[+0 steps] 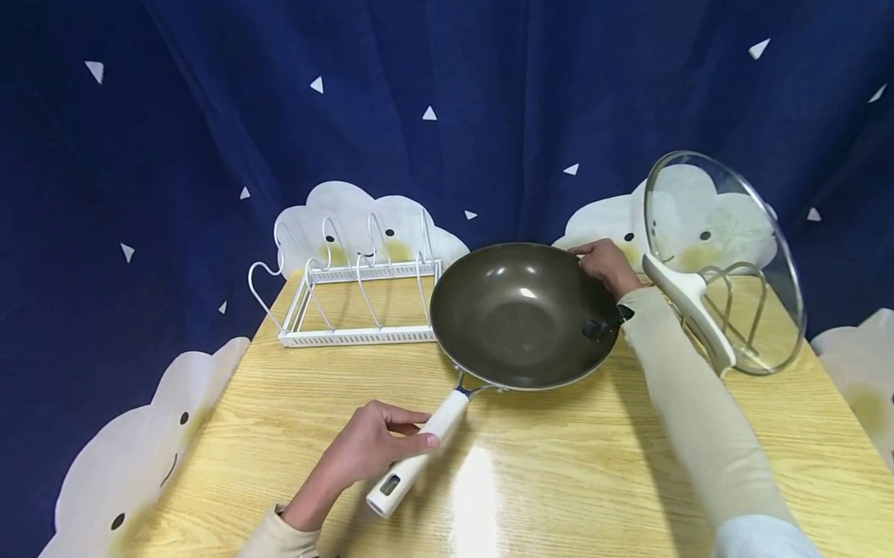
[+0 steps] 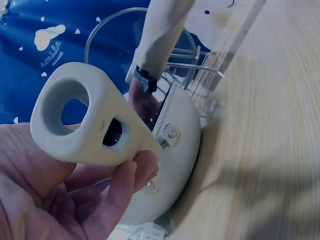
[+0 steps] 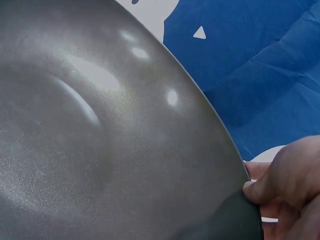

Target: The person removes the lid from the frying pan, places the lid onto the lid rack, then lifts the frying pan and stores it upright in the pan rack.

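A wok (image 1: 522,326) with a dark inside, a cream outside (image 2: 182,150) and a long white handle (image 1: 423,444) is tilted with its bowl facing me. My left hand (image 1: 371,446) pinches the handle between thumb and fingers; in the left wrist view, the handle's hollow end points toward the camera. At the far right of the rim, my right hand (image 1: 609,265) grips the edge, its thumb (image 3: 257,192) on the inner side and fingers behind. Part of the right hand is hidden by the wok in the left wrist view. Whether the wok touches the table cannot be told.
Left of the wok stands a white wire rack (image 1: 360,338) with several upright loops. To the right, a glass lid (image 1: 747,195) with a white handle stands on edge in a wire holder (image 1: 758,309). A blue curtain (image 1: 484,81) hangs behind the wooden table (image 1: 274,416).
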Demonstrator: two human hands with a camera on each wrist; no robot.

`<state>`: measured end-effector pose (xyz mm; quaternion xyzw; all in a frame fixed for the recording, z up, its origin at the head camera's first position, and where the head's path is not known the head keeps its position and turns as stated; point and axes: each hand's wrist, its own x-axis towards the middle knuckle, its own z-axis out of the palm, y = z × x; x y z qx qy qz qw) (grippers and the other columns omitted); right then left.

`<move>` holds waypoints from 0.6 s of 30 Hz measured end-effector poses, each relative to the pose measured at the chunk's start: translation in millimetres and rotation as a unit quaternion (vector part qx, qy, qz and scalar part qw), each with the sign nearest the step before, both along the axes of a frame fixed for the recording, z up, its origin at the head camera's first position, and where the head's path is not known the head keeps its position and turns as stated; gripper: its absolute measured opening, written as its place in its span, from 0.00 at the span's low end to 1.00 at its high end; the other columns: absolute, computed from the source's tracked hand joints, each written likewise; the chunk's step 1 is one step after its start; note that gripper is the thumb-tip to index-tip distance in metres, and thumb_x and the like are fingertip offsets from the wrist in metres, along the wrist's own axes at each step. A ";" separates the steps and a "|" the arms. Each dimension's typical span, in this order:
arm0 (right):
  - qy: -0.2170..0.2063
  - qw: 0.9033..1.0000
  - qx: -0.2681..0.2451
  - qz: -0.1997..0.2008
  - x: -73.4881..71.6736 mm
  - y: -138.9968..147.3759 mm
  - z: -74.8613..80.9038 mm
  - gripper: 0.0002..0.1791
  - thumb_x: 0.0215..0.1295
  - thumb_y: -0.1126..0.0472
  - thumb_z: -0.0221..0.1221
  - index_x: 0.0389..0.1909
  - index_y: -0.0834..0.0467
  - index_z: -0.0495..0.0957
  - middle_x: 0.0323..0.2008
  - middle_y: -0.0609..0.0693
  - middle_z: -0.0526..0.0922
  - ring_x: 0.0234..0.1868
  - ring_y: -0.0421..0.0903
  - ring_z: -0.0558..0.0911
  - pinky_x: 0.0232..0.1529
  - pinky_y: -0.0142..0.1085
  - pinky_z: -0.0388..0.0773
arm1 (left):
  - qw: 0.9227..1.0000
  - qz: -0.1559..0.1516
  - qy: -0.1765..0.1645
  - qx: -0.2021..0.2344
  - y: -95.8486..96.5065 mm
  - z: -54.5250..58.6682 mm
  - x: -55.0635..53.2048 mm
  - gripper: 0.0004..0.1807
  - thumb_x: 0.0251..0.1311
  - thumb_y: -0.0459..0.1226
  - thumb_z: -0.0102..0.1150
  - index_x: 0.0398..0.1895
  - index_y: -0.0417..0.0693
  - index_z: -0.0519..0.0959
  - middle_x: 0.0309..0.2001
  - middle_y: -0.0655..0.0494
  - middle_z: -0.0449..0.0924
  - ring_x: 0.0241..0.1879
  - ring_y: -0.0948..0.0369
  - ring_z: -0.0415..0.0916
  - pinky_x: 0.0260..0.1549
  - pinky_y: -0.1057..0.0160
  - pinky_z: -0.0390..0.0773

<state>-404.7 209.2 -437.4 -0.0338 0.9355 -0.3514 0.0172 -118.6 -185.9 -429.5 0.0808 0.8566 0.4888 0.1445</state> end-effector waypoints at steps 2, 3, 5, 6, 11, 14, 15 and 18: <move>0.001 1.000 0.005 0.006 -1.4 -0.7 1.3 0.31 0.52 0.72 0.48 0.60 0.65 0.80 0.53 0.69 0.82 0.34 0.55 0.73 0.27 0.31 0.68 | 1.000 0.004 -0.005 0.007 1.7 -0.2 1.1 0.24 0.57 0.47 0.75 0.52 0.42 0.87 0.38 0.52 0.89 0.35 0.62 0.83 0.32 0.63 0.82; 0.001 1.000 0.007 0.008 -2.3 -1.2 1.7 0.31 0.52 0.72 0.48 0.60 0.65 0.80 0.53 0.69 0.82 0.36 0.56 0.73 0.27 0.31 0.68 | 1.000 0.005 -0.006 0.011 2.5 -0.2 1.7 0.24 0.57 0.47 0.75 0.52 0.42 0.87 0.38 0.52 0.89 0.35 0.62 0.83 0.32 0.63 0.82; 0.003 1.000 0.012 0.014 -3.4 -1.3 2.5 0.31 0.52 0.71 0.48 0.60 0.65 0.80 0.54 0.69 0.81 0.38 0.57 0.74 0.29 0.31 0.68 | 1.000 0.003 -0.010 0.023 4.2 -1.3 2.4 0.24 0.57 0.46 0.75 0.52 0.41 0.87 0.38 0.51 0.89 0.34 0.62 0.83 0.31 0.64 0.82; 0.003 1.000 0.014 0.016 -4.2 -1.5 2.7 0.31 0.52 0.71 0.48 0.60 0.65 0.80 0.55 0.69 0.81 0.38 0.57 0.74 0.29 0.31 0.69 | 0.999 0.003 -0.012 0.029 5.2 -1.8 2.8 0.23 0.57 0.45 0.75 0.52 0.41 0.87 0.37 0.50 0.89 0.33 0.62 0.83 0.30 0.64 0.82; 0.003 1.000 0.013 0.014 -8.7 -2.6 2.1 0.32 0.53 0.71 0.47 0.61 0.64 0.79 0.57 0.69 0.80 0.40 0.58 0.74 0.30 0.32 0.68 | 0.998 0.002 -0.031 0.062 10.5 -4.9 3.7 0.23 0.59 0.43 0.74 0.54 0.40 0.86 0.37 0.50 0.88 0.30 0.62 0.82 0.26 0.64 0.80; 0.007 1.000 0.010 0.013 -11.0 -3.9 0.9 0.32 0.52 0.72 0.47 0.61 0.64 0.80 0.58 0.68 0.80 0.40 0.58 0.74 0.31 0.32 0.68 | 0.996 0.001 -0.045 0.075 14.4 -6.8 5.0 0.24 0.59 0.43 0.74 0.55 0.39 0.85 0.37 0.50 0.88 0.29 0.62 0.82 0.25 0.63 0.81; 0.008 1.000 0.008 0.013 -11.6 -4.2 0.5 0.32 0.52 0.72 0.47 0.60 0.64 0.80 0.58 0.68 0.80 0.40 0.58 0.74 0.30 0.32 0.68 | 0.996 0.002 -0.051 0.080 16.0 -7.3 5.4 0.24 0.59 0.44 0.74 0.55 0.38 0.85 0.37 0.50 0.88 0.29 0.62 0.83 0.25 0.63 0.82; 0.010 1.000 0.006 0.013 -13.4 -5.7 -0.5 0.32 0.51 0.72 0.47 0.59 0.64 0.81 0.57 0.67 0.81 0.39 0.56 0.74 0.30 0.31 0.68 | 0.995 0.003 -0.056 0.084 20.1 -9.3 6.8 0.25 0.59 0.44 0.74 0.55 0.38 0.84 0.37 0.50 0.88 0.31 0.61 0.84 0.27 0.62 0.83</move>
